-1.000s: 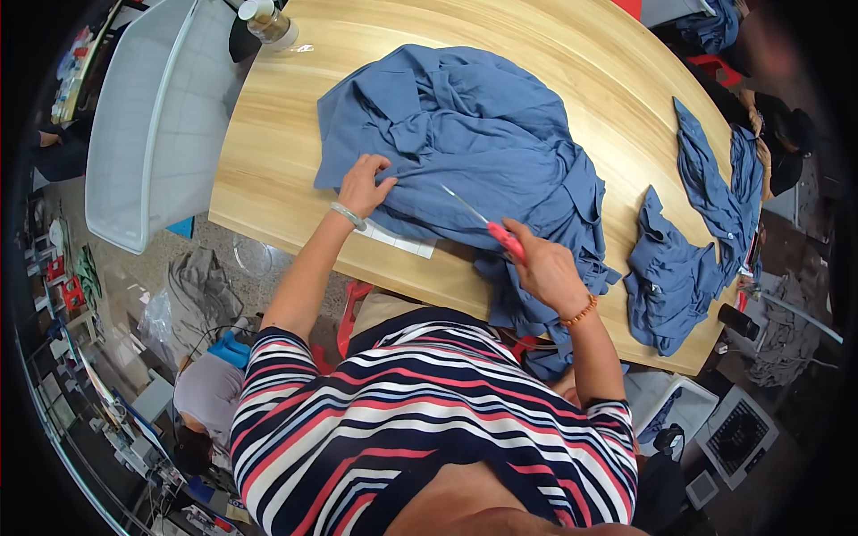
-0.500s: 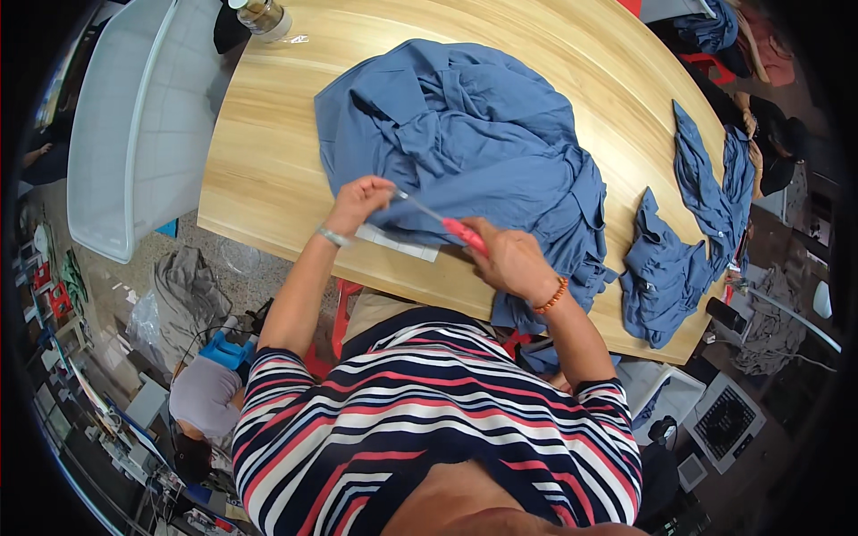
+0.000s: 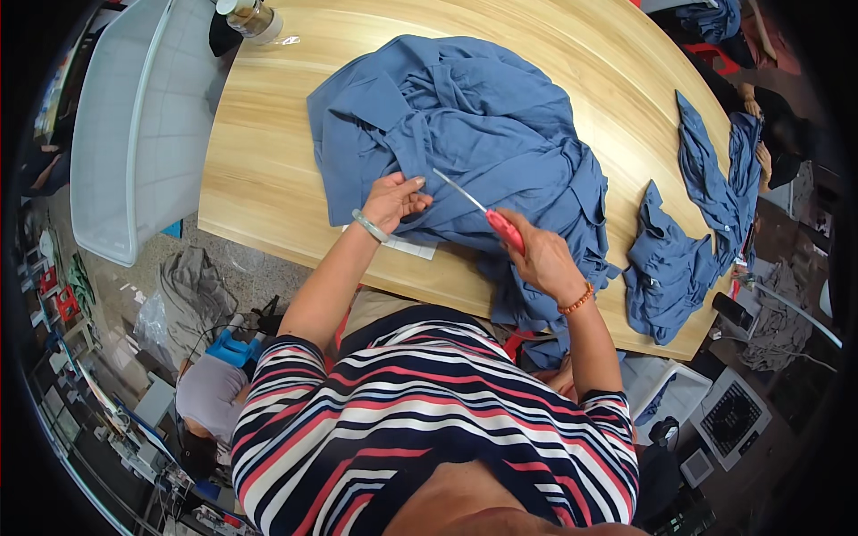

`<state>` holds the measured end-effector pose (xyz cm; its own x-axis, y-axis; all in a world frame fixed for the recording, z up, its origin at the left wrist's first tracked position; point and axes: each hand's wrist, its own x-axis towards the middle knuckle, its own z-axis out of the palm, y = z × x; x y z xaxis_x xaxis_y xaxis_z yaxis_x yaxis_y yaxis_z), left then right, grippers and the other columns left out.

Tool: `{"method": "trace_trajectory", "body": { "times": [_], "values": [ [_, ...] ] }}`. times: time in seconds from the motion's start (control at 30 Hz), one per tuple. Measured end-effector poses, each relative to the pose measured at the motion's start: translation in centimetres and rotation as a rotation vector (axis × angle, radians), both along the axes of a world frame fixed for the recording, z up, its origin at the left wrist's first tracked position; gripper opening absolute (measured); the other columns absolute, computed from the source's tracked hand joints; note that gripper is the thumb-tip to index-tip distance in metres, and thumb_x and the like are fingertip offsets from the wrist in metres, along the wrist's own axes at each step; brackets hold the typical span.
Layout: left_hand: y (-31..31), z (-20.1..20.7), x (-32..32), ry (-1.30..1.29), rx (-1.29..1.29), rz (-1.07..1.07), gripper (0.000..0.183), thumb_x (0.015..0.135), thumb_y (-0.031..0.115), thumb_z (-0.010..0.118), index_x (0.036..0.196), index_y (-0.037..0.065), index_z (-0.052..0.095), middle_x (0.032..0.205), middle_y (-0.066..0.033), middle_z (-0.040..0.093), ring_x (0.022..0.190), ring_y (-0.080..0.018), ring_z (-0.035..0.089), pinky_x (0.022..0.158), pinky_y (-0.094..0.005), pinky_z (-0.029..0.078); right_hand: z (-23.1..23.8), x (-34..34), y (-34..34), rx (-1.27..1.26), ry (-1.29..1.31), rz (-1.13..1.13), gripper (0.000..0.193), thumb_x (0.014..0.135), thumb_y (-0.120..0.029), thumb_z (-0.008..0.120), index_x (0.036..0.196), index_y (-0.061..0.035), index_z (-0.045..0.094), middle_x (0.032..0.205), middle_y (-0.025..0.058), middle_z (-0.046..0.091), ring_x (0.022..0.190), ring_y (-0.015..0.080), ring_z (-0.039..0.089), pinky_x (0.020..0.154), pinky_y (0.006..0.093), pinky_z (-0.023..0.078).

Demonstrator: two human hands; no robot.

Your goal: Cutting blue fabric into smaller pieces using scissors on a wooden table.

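Blue cloth point(image 3: 500, 125) meets left hand point(image 3: 391, 205) (fingers narrow, hold unclear); right hand point(image 3: 547, 263) grips red-handled tool point(image 3: 504, 230).

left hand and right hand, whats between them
In the head view, the metal shaft of the red-handled tool, gripped by the right hand, and part of the blue garment.

1. Blue-grey garment point(image 3: 500, 116): plain cloth, loosely heaped and creased across the middle of the bench point(image 3: 259, 134), part of it hanging over the near edge.
2. Red-handled tool point(image 3: 500, 226): slim, straight metal shaft; gripped in the right hand point(image 3: 547, 262), slanting away and leftward above the garment; tip contact unclear.
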<state>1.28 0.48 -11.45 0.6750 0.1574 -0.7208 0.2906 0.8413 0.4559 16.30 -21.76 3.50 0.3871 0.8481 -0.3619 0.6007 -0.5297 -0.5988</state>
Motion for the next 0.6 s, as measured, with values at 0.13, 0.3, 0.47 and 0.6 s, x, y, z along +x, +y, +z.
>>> {"method": "trace_trajectory", "body": {
  "times": [0.13, 0.3, 0.47, 0.6],
  "values": [
    [-1.2, -0.9, -0.4, -0.031, -0.053, 0.141, 0.008, 0.091, 0.007, 0.061, 0.09, 0.002, 0.055, 0.091, -0.0132, 0.064, 0.083, -0.0262, 0.069, 0.069, -0.0303, 0.058, 0.6, -0.8, -1.1, -0.207, -0.054, 0.125, 0.041, 0.086, -0.021, 0.061, 0.125, -0.0122, 0.05, 0.07, 0.0188, 0.063, 0.068, 0.0385, 0.062, 0.06, 0.0467, 0.047],
    [-0.9, -1.5, -0.9, -0.136, -0.162, 0.2, 0.007, 0.092, 0.005, 0.057, 0.094, -0.001, 0.053, 0.095, -0.0166, 0.063, 0.096, -0.0327, 0.067, 0.079, -0.0364, 0.059, 0.3, -1.4, 0.4, -0.151, -0.11, 0.187, 0.037, 0.086, -0.023, 0.062, 0.119, -0.0104, 0.052, 0.065, 0.0186, 0.061, 0.064, 0.0366, 0.062, 0.057, 0.0458, 0.046],
    [-0.3, -1.3, -1.4, -0.17, -0.157, 0.193, 0.008, 0.093, 0.006, 0.057, 0.095, -0.001, 0.053, 0.095, -0.0168, 0.063, 0.094, -0.0344, 0.067, 0.079, -0.0379, 0.059, 0.0, -1.3, 0.6, -0.135, -0.099, 0.161, 0.035, 0.086, -0.022, 0.062, 0.118, -0.0103, 0.053, 0.067, 0.0176, 0.062, 0.064, 0.0362, 0.062, 0.057, 0.0449, 0.047],
    [1.1, -1.6, -1.7, -0.3, -0.177, 0.242, 0.009, 0.095, 0.009, 0.055, 0.097, 0.001, 0.055, 0.096, -0.017, 0.065, 0.098, -0.0332, 0.066, 0.082, -0.0353, 0.058, -0.2, -1.7, 1.0, -0.015, -0.097, 0.103, 0.034, 0.087, -0.02, 0.061, 0.118, -0.0108, 0.053, 0.068, 0.0164, 0.063, 0.065, 0.0357, 0.062, 0.058, 0.0445, 0.047]
  ]
}}
